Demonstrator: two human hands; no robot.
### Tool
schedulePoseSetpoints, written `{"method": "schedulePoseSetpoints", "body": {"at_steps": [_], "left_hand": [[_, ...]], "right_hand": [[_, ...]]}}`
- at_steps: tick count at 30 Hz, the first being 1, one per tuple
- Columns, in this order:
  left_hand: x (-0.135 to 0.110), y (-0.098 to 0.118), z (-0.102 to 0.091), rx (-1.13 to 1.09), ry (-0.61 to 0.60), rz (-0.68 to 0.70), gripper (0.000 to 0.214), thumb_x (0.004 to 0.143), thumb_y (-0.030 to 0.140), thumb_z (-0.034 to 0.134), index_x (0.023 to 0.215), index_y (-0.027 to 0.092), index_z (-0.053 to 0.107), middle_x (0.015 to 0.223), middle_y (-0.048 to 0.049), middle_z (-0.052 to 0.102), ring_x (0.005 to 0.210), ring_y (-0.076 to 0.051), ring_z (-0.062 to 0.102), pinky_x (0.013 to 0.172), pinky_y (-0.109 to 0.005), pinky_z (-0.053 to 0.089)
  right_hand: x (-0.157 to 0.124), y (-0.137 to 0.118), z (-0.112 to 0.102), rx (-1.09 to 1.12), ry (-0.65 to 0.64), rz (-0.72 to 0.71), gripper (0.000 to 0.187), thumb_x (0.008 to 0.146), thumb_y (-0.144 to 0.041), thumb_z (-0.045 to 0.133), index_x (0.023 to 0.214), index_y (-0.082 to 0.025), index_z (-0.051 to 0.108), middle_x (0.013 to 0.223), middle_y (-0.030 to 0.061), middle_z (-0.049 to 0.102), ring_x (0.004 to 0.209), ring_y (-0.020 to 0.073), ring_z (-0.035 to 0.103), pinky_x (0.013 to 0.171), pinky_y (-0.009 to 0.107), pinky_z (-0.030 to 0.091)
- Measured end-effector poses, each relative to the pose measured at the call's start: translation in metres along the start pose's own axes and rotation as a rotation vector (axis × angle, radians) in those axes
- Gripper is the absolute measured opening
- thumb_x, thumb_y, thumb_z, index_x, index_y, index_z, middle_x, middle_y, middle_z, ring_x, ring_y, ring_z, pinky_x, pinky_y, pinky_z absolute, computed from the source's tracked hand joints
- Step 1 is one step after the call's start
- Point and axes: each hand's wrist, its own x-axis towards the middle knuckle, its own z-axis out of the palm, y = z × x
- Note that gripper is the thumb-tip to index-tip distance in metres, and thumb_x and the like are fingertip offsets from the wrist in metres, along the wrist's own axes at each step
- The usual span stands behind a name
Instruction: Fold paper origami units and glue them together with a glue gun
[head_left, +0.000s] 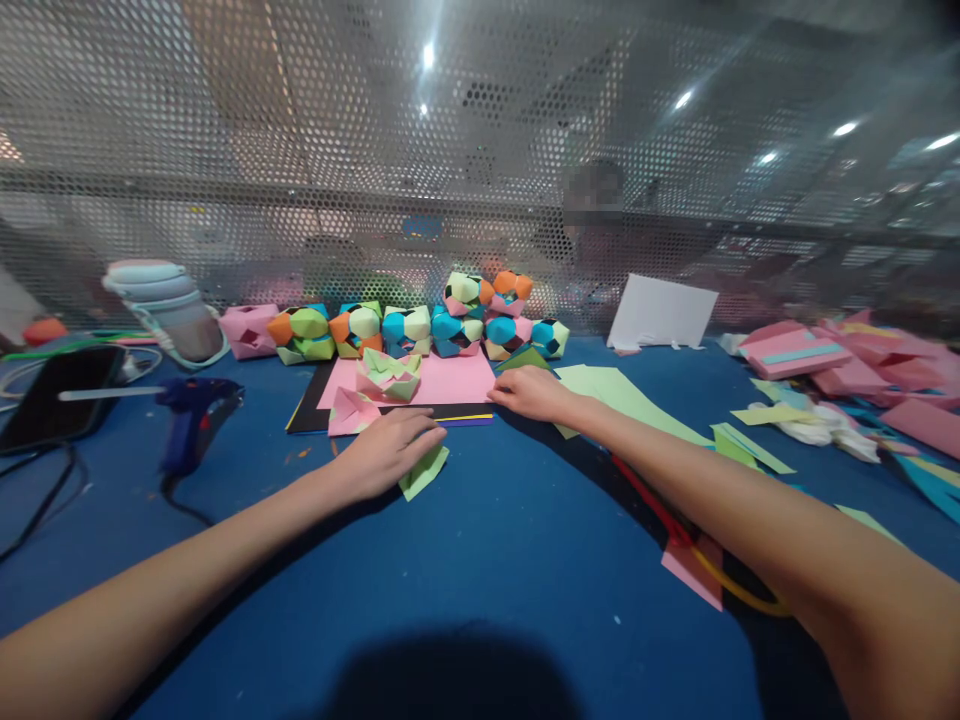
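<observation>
My left hand lies palm down on the blue table, its fingers stretched out over a small folded light-green paper. Just beyond its fingers are a pink folded paper piece and a light-green one, by a pink sheet on dark paper. My right hand rests at the right edge of these sheets with its fingers curled together. A dark green paper piece shows behind its knuckles. What those fingers hold, if anything, is hidden. Light-green sheets lie beside the right wrist.
Several multicoloured folded paper balls line the back by a perforated metal screen. At left are a blue glue gun, a phone and a bottle. Red-and-yellow scissors lie under my right forearm; pink scraps pile at right.
</observation>
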Motion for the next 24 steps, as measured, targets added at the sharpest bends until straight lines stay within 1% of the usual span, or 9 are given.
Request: {"method": "schedulePoseSetpoints", "body": {"at_steps": [3, 6, 10, 13, 16, 18, 20, 22, 24], "left_hand": [[0.004, 0.004, -0.001, -0.038, -0.014, -0.023, 0.045, 0.095, 0.045, 0.029, 0.103, 0.016, 0.063, 0.118, -0.0102, 0.063, 0.112, -0.023, 0.055, 0.100, -0.038, 0.039], [0.007, 0.009, -0.005, -0.117, -0.060, -0.067, 0.047, 0.094, 0.049, 0.028, 0.098, 0.017, 0.062, 0.110, -0.0083, 0.066, 0.103, -0.022, 0.059, 0.094, -0.036, 0.042], [0.005, 0.013, -0.012, -0.185, -0.148, -0.119, 0.050, 0.092, 0.051, 0.026, 0.090, 0.017, 0.062, 0.102, -0.0077, 0.067, 0.096, -0.022, 0.060, 0.088, -0.034, 0.044], [0.003, 0.016, -0.021, -0.223, -0.212, -0.134, 0.051, 0.091, 0.053, 0.027, 0.093, 0.017, 0.063, 0.106, -0.0071, 0.067, 0.099, -0.021, 0.059, 0.091, -0.033, 0.043], [0.002, 0.020, -0.034, -0.232, -0.276, -0.123, 0.049, 0.091, 0.054, 0.029, 0.095, 0.018, 0.063, 0.106, -0.0062, 0.067, 0.096, -0.020, 0.060, 0.088, -0.031, 0.044], [0.003, 0.022, -0.042, -0.225, -0.263, -0.085, 0.047, 0.091, 0.053, 0.030, 0.094, 0.019, 0.063, 0.103, -0.0050, 0.068, 0.093, -0.020, 0.061, 0.085, -0.030, 0.045], [0.006, 0.022, -0.046, -0.204, -0.214, -0.043, 0.046, 0.092, 0.051, 0.030, 0.092, 0.019, 0.063, 0.099, -0.0042, 0.068, 0.091, -0.019, 0.061, 0.083, -0.029, 0.045], [0.013, 0.020, -0.045, -0.167, -0.166, -0.026, 0.046, 0.092, 0.050, 0.030, 0.091, 0.018, 0.063, 0.097, -0.0041, 0.068, 0.090, -0.019, 0.061, 0.083, -0.030, 0.046], [0.022, 0.016, -0.038, -0.115, -0.127, -0.027, 0.045, 0.092, 0.049, 0.030, 0.093, 0.018, 0.062, 0.098, -0.0048, 0.067, 0.089, -0.020, 0.061, 0.082, -0.030, 0.046]], "right_hand": [[0.006, 0.000, 0.000, -0.013, 0.044, -0.059, 0.029, 0.091, -0.035, 0.046, 0.101, -0.020, 0.069, 0.100, 0.0074, 0.070, 0.091, 0.0190, 0.061, 0.065, 0.025, 0.033], [0.012, 0.001, 0.000, -0.032, 0.071, -0.136, 0.025, 0.090, -0.030, 0.050, 0.101, -0.018, 0.068, 0.104, 0.0077, 0.069, 0.096, 0.0194, 0.060, 0.067, 0.025, 0.033], [0.016, 0.003, 0.001, -0.070, 0.058, -0.229, 0.023, 0.091, -0.029, 0.049, 0.093, -0.018, 0.069, 0.101, 0.0072, 0.070, 0.088, 0.0174, 0.062, 0.065, 0.025, 0.032], [0.016, 0.003, 0.002, -0.121, 0.055, -0.270, 0.027, 0.092, -0.028, 0.046, 0.088, -0.014, 0.069, 0.095, 0.0110, 0.071, 0.083, 0.0188, 0.062, 0.067, 0.027, 0.032], [0.017, 0.001, 0.001, -0.162, 0.077, -0.267, 0.029, 0.093, -0.024, 0.042, 0.089, -0.011, 0.067, 0.094, 0.0144, 0.070, 0.084, 0.0203, 0.062, 0.070, 0.029, 0.033], [0.019, 0.000, -0.001, -0.178, 0.101, -0.237, 0.029, 0.094, -0.021, 0.039, 0.091, -0.009, 0.065, 0.096, 0.0159, 0.069, 0.087, 0.0216, 0.061, 0.070, 0.029, 0.033], [0.020, -0.001, -0.003, -0.184, 0.126, -0.195, 0.030, 0.094, -0.020, 0.037, 0.094, -0.008, 0.064, 0.098, 0.0171, 0.068, 0.089, 0.0232, 0.061, 0.068, 0.029, 0.034], [0.022, -0.001, -0.006, -0.184, 0.143, -0.158, 0.030, 0.094, -0.019, 0.035, 0.096, -0.008, 0.063, 0.099, 0.0175, 0.067, 0.089, 0.0243, 0.061, 0.064, 0.029, 0.034], [0.022, -0.001, -0.007, -0.183, 0.152, -0.134, 0.030, 0.094, -0.019, 0.034, 0.097, -0.008, 0.062, 0.099, 0.0176, 0.067, 0.088, 0.0247, 0.061, 0.061, 0.028, 0.034]]}}
